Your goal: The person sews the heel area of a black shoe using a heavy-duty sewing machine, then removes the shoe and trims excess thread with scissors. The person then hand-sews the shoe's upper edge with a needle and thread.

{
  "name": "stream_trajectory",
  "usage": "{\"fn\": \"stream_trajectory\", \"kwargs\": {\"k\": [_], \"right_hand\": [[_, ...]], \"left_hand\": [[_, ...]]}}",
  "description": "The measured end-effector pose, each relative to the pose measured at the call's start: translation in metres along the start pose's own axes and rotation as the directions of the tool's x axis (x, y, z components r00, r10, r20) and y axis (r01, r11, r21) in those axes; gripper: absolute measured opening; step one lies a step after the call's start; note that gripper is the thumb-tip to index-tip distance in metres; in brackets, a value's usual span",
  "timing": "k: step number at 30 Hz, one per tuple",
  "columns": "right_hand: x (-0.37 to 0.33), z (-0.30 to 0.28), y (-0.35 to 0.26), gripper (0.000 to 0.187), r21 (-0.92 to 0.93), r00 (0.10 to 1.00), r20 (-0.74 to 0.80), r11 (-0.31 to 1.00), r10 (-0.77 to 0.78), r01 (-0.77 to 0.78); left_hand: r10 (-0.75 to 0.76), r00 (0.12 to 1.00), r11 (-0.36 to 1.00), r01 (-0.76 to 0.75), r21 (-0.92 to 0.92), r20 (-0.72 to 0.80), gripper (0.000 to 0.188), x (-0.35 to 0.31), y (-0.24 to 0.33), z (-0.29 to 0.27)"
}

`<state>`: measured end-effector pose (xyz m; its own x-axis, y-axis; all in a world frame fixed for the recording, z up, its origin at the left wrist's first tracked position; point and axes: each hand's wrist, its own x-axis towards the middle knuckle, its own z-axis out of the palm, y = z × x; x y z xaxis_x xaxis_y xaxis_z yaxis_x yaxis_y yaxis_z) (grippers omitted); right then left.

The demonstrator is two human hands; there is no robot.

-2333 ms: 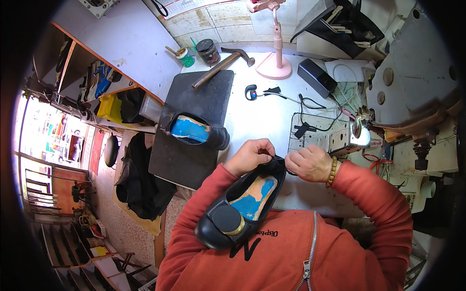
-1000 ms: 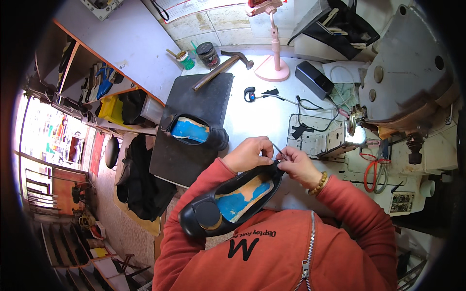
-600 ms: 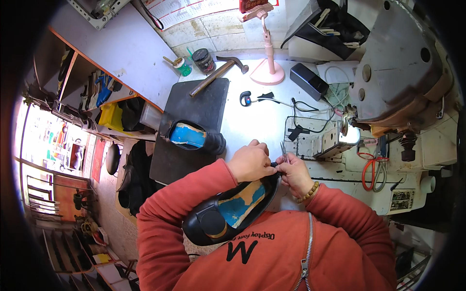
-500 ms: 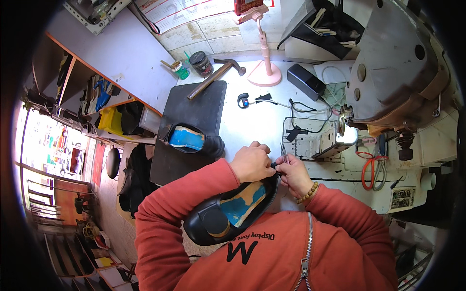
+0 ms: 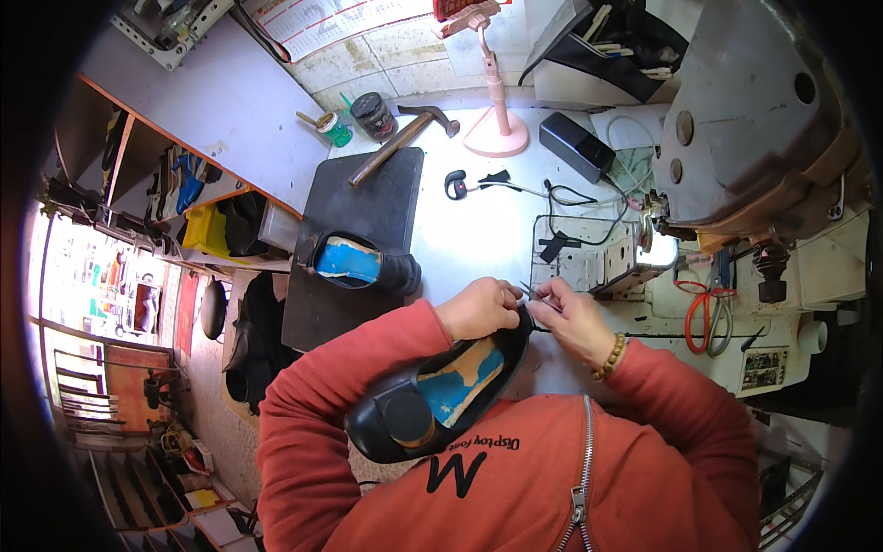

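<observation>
A black shoe (image 5: 368, 431) with a worn blue-and-tan patch along its middle and a round black piece at its lower left end rests against my front. At its upper right end my left hand (image 5: 483, 306) is closed, with bent fingers pinching the rim; exactly what they grip is partly hidden. Just right of it, my right hand (image 5: 568, 319) holds a slim, pointed metal tool (image 5: 528, 292), like small snips or tweezers, its tips close to my left fingertips. A similar black shoe (image 5: 400, 274) with a blue patch sits on a dark mat (image 5: 363, 207).
A hammer (image 5: 391, 150) lies across the mat's far edge, beside two small jars (image 5: 372, 117). Behind stands a pink phone stand (image 5: 497, 138) near a black box (image 5: 577, 147). On the right are a sewing machine (image 5: 736, 156), cables and red-handled scissors (image 5: 696, 317).
My right hand has drawn slightly up and right, away from the shoe's rim, and the tool now tilts toward the left hand. The left hand keeps its place.
</observation>
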<state>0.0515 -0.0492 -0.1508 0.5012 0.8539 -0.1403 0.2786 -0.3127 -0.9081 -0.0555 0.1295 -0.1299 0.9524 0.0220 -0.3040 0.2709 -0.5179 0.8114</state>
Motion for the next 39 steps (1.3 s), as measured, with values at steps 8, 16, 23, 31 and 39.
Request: {"fn": "stream_trajectory", "kwargs": {"k": [8, 16, 23, 31, 39], "right_hand": [[-0.016, -0.026, -0.023, 0.019, -0.668, 0.916, 0.175, 0.64, -0.36, 0.379], [-0.011, -0.023, -0.03, 0.011, -0.718, 0.866, 0.269, 0.512, -0.423, 0.473], [-0.009, -0.018, -0.029, 0.012, -0.736, 0.87, 0.231, 0.506, -0.436, 0.45], [-0.009, -0.022, -0.029, 0.01, -0.757, 0.795, 0.26, 0.395, -0.548, 0.52], [-0.009, -0.018, -0.032, 0.011, -0.764, 0.829, 0.243, 0.427, -0.503, 0.484]], "left_hand": [[0.045, 0.997, 0.999, -0.044, -0.022, 0.061, 0.017, -0.003, -0.001, -0.003], [0.028, 1.0, 0.994, -0.027, -0.105, 0.009, 0.017, -0.004, -0.004, 0.001], [-0.094, 0.996, 0.967, 0.091, -0.239, 0.0, 0.018, -0.006, 0.002, 0.003], [-0.105, 0.994, 0.966, 0.105, -0.236, 0.012, 0.014, -0.008, -0.002, 0.006], [-0.152, 0.988, 0.964, 0.146, -0.224, -0.008, 0.013, -0.009, 0.0, 0.007]]}}
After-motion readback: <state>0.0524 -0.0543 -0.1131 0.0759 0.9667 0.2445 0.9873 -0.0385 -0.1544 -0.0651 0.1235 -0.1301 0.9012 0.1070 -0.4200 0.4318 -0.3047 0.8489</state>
